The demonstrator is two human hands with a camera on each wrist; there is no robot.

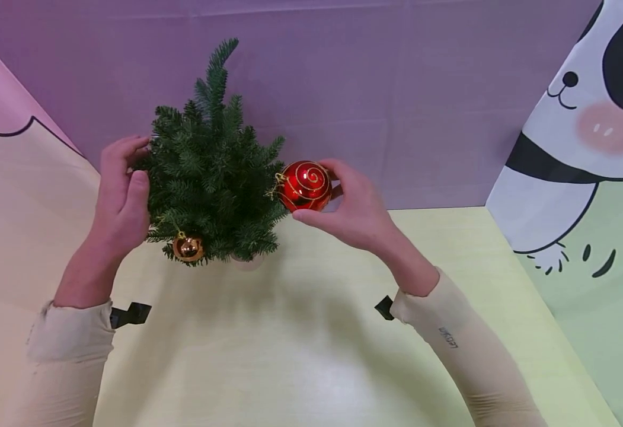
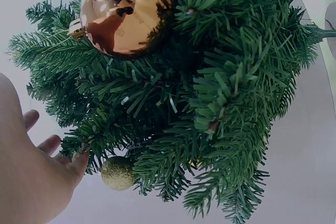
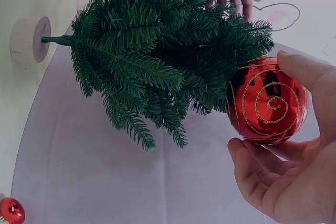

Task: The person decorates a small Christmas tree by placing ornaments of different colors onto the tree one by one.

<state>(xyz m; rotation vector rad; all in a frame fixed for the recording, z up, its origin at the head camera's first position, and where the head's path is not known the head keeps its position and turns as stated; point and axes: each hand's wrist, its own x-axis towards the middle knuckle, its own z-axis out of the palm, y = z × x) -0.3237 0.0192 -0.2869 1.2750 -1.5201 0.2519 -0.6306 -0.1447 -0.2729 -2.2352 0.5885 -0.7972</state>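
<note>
A small artificial Christmas tree (image 1: 210, 178) stands between the two hands, near the purple backdrop. The right hand (image 1: 359, 207) holds a red Christmas ball (image 1: 306, 185) with gold swirls between thumb and fingers, at the tree's right side. In the right wrist view the red ball overlaps the branch tips. At the tree's left side, the left hand (image 1: 121, 196) has its fingertips among the outer needles, thumb extended. A shiny copper-gold ball (image 1: 188, 248) hangs low on the front. The left wrist view also shows a gold glitter ball (image 2: 118, 173) among the branches.
The tree's pale round base (image 3: 29, 39) rests on the light wooden table (image 1: 268, 356). Another red ball (image 3: 11, 211) lies at the lower left of the right wrist view. A purple backdrop (image 1: 396, 89) rises behind, with a panda-printed panel (image 1: 556, 154) at the right.
</note>
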